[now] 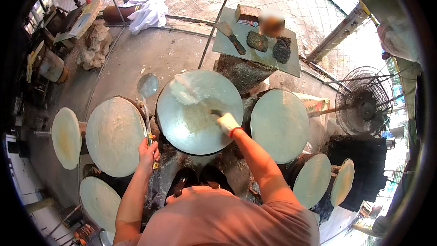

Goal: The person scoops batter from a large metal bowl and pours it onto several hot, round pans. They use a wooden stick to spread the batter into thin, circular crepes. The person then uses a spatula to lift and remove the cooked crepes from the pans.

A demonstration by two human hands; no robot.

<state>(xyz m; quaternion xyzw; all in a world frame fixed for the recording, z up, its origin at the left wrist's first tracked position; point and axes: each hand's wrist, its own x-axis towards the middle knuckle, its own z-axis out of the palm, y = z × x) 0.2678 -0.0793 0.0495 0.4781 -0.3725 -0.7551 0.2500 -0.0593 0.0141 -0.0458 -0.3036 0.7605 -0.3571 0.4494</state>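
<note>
Before me stands a round metal griddle with a shiny surface. A whitish smear of batter lies on its upper left part. Over its right side, my right hand grips a dark-handled scraper, whose blade is blurred and hard to make out. Left of the griddle, my left hand holds a long-handled metal ladle, its bowl past the griddle's left rim. Pale thin sheets cover the round griddle on the left and the one on the right.
Further covered griddles stand at lower left and lower right. Beyond the middle griddle, a board on a stand bears a spatula, two dark pads and a box. A caged fan is at right.
</note>
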